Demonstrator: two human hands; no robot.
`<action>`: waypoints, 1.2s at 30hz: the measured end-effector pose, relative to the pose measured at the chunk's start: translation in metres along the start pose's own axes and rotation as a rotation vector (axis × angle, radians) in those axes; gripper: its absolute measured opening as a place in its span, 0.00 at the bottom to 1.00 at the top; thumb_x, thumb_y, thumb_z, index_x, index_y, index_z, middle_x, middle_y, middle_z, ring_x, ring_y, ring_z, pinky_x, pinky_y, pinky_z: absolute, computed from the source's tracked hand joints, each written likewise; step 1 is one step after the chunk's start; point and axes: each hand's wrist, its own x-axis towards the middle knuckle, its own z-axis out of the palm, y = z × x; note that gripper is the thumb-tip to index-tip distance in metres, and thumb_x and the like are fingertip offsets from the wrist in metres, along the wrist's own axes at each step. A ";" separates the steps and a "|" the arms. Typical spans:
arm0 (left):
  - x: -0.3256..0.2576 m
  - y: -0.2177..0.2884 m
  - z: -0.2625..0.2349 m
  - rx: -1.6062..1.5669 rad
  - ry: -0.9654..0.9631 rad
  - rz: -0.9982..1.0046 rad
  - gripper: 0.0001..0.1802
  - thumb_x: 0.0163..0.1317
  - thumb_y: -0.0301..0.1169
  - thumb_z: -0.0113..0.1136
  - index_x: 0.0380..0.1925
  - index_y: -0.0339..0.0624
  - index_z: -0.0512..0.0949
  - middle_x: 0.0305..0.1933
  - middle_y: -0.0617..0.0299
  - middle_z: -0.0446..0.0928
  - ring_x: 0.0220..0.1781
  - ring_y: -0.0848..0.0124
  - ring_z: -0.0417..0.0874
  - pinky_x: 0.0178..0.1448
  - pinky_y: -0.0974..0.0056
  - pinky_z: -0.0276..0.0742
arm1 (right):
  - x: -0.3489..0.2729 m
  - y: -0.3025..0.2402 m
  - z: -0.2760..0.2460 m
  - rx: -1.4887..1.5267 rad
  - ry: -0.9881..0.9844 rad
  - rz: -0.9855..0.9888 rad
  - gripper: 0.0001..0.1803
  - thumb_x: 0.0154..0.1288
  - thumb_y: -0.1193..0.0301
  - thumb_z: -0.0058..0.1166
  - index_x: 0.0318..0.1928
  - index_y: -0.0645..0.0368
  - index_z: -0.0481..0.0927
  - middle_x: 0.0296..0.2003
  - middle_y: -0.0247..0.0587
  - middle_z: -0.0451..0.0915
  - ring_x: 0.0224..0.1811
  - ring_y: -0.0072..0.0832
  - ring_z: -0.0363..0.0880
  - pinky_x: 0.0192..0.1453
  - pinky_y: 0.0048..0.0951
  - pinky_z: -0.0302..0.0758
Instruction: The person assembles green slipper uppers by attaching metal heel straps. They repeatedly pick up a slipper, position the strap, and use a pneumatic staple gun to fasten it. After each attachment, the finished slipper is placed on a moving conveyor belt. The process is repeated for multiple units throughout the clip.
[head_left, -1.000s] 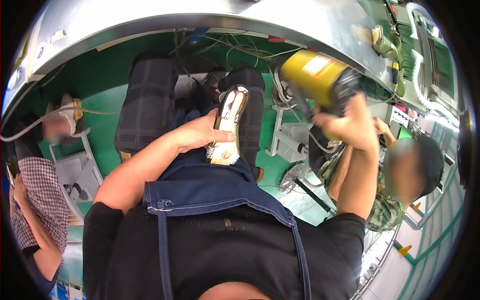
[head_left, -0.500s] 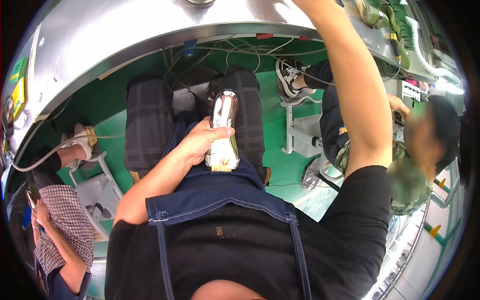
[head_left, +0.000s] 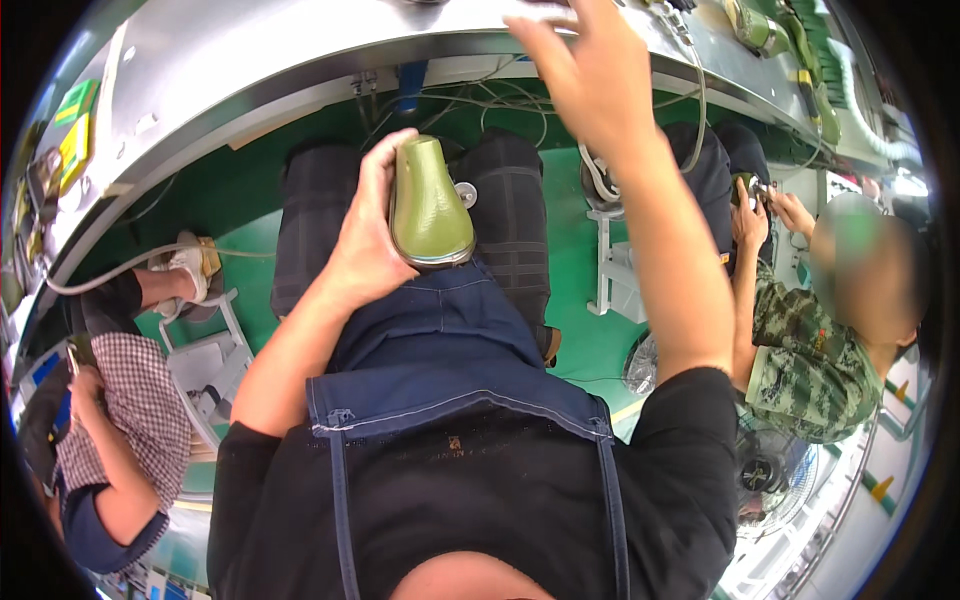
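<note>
My left hand (head_left: 370, 235) is wrapped round an olive-green pear-shaped shell (head_left: 432, 205), holding it above my lap. Its glossy green side faces up, the narrow end points away from me, and a thin shiny rim edges the wide end. A small round metal disc (head_left: 467, 195) shows at its right side; whether the two are joined I cannot tell. Raised over the front edge of the steel table (head_left: 220, 90) is my right hand (head_left: 600, 85), slightly blurred, thumb apart from the fingers, with nothing seen in it.
Cables hang under the table edge. A hose with a metal fitting (head_left: 690, 50) and green parts (head_left: 757, 28) lie at the right of the table. To the right a co-worker in a camouflage shirt (head_left: 815, 370) handles a small part; another in checks (head_left: 140, 400) sits at left.
The shell has turned from its shiny silver side to its green side and risen slightly. My right hand has come back from beyond the upper edge into view. The right co-worker's hands now show.
</note>
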 end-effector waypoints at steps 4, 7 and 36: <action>0.007 0.002 -0.012 0.200 0.044 0.250 0.64 0.43 0.25 0.86 0.78 0.44 0.53 0.72 0.51 0.67 0.69 0.59 0.77 0.71 0.54 0.77 | -0.082 -0.065 -0.014 0.403 0.099 -0.181 0.22 0.53 0.74 0.79 0.48 0.62 0.85 0.44 0.46 0.86 0.48 0.42 0.86 0.52 0.38 0.84; 0.007 0.008 -0.015 0.282 0.032 0.389 0.63 0.45 0.26 0.86 0.77 0.43 0.53 0.73 0.50 0.67 0.69 0.59 0.78 0.71 0.53 0.77 | -0.134 -0.095 -0.008 0.518 0.047 -0.162 0.26 0.51 0.70 0.82 0.50 0.59 0.82 0.45 0.45 0.84 0.52 0.45 0.84 0.55 0.43 0.83; -0.047 0.034 0.030 -0.389 -0.099 -0.310 0.60 0.46 0.22 0.76 0.79 0.47 0.52 0.67 0.60 0.70 0.68 0.66 0.74 0.71 0.59 0.74 | -0.166 -0.096 -0.011 0.607 -0.074 0.141 0.22 0.57 0.68 0.77 0.51 0.59 0.84 0.46 0.47 0.83 0.49 0.39 0.83 0.52 0.34 0.82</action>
